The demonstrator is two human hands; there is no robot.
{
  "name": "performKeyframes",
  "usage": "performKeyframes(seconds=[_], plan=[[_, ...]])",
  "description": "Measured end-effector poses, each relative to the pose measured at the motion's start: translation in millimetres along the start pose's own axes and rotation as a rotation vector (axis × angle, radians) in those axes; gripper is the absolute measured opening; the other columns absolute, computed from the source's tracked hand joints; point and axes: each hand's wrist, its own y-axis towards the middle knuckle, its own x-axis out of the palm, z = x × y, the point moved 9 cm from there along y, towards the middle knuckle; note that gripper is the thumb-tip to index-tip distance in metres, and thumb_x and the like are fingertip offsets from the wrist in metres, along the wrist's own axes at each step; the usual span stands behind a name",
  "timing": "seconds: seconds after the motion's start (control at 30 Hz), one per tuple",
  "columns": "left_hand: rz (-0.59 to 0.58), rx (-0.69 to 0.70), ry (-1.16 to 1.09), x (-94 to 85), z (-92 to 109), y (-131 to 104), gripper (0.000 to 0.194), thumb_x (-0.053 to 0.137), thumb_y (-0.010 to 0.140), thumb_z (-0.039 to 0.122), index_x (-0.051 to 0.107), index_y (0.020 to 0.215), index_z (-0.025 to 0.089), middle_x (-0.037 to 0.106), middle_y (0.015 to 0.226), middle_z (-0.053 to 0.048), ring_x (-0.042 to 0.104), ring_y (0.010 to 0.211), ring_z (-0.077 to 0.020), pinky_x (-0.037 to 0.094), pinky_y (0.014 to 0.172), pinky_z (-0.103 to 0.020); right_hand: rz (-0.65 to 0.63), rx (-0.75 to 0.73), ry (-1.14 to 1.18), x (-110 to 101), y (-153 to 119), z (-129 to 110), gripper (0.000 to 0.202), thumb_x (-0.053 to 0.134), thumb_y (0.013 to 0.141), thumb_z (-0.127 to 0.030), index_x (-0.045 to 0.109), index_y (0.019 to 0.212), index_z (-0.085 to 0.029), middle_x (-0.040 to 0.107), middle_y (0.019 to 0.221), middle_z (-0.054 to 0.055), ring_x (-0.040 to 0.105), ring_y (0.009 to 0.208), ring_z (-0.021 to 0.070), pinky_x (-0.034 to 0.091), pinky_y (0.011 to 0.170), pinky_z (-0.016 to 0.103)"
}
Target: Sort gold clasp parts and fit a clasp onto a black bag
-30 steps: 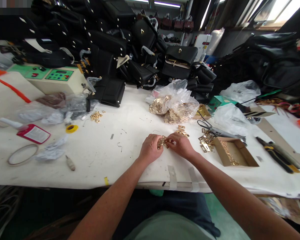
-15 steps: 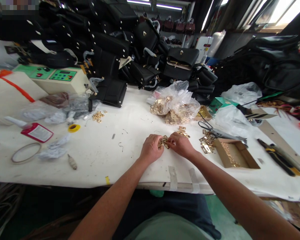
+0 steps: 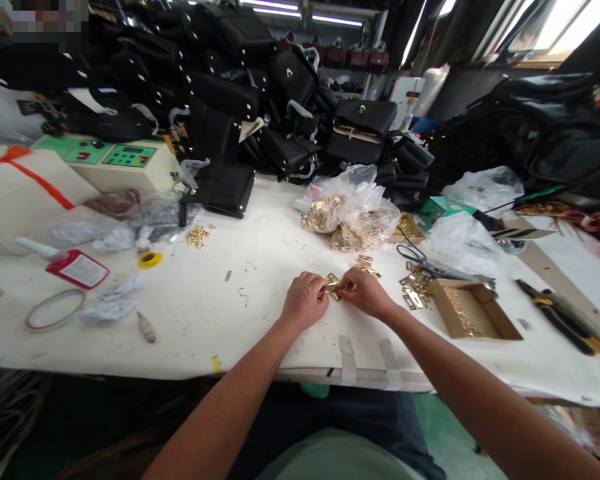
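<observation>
Small gold metal pieces (image 3: 333,283) lie between my two hands on the white table (image 3: 180,340). My left hand (image 3: 304,300) is curled around some of these pieces, its fingertips partly hiding them. From the other side, my right hand (image 3: 364,293) pinches at the same cluster; what sits between its fingertips is too small to make out. Just beyond my right hand are loose gold plates (image 3: 367,268). More gold plates (image 3: 415,288) are scattered to its right, beside an open cardboard box (image 3: 497,327) holding small copper-coloured parts.
Plastic bags of gold parts (image 3: 360,230) and piled black handbags (image 3: 220,187) stand behind. Scissors (image 3: 430,267) and pliers (image 3: 555,313) are on the right. At left lie a red bottle (image 3: 83,269), tape rings, an awl-like tool (image 3: 147,328) and a control box (image 3: 130,167).
The fingertips have drawn slightly apart, and more of the gold pieces between them shows. The whole view has shifted a little.
</observation>
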Motion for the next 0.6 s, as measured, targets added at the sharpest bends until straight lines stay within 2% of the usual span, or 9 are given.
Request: performKeyframes(seconds=[0.17, 0.3, 0.43, 0.6], plan=[[0.002, 0.022, -0.015, -2.9, 3.2, 0.6, 0.026, 0.062, 0.081, 0.013, 0.070, 0.104, 0.021, 0.067, 0.105, -0.003, 0.056, 0.103, -0.0222, 0.046, 0.088, -0.039, 0.016, 0.045, 0.145, -15.7, -2.1, 9.8, 0.007, 0.073, 0.082, -0.025, 0.072, 0.082, -0.018, 0.063, 0.083, 0.000, 0.056, 0.073, 0.0121, 0.042, 0.069, 0.025], [0.003, 0.023, -0.020, -4.2, 3.7, 0.2, 0.024, 0.062, 0.080, 0.011, 0.071, 0.100, 0.022, 0.067, 0.105, -0.003, 0.055, 0.103, -0.0216, 0.046, 0.089, -0.038, 0.035, 0.100, 0.145, -28.5, -4.7, 18.0, 0.013, 0.072, 0.082, -0.031, 0.072, 0.081, -0.018, 0.064, 0.081, 0.000, 0.054, 0.070, 0.0117, 0.039, 0.066, 0.025], [0.025, 0.010, -0.030, -5.4, 2.9, 0.5, 0.026, 0.063, 0.081, 0.013, 0.069, 0.104, 0.022, 0.067, 0.106, -0.002, 0.055, 0.104, -0.0213, 0.046, 0.090, -0.039, 0.073, 0.172, 0.151, -37.4, -5.2, 33.4, 0.019, 0.072, 0.081, -0.036, 0.071, 0.084, -0.018, 0.064, 0.076, -0.001, 0.053, 0.067, 0.0123, 0.038, 0.063, 0.026], [0.060, -0.022, 0.007, -4.9, -1.0, 0.7, 0.033, 0.069, 0.078, 0.018, 0.066, 0.110, 0.021, 0.068, 0.105, -0.002, 0.055, 0.106, -0.0235, 0.045, 0.094, -0.042, 0.217, 0.149, 0.005, -65.6, 1.0, 51.4, 0.018, 0.069, 0.084, -0.034, 0.073, 0.090, -0.018, 0.069, 0.088, 0.003, 0.062, 0.077, 0.0163, 0.044, 0.072, 0.028]])
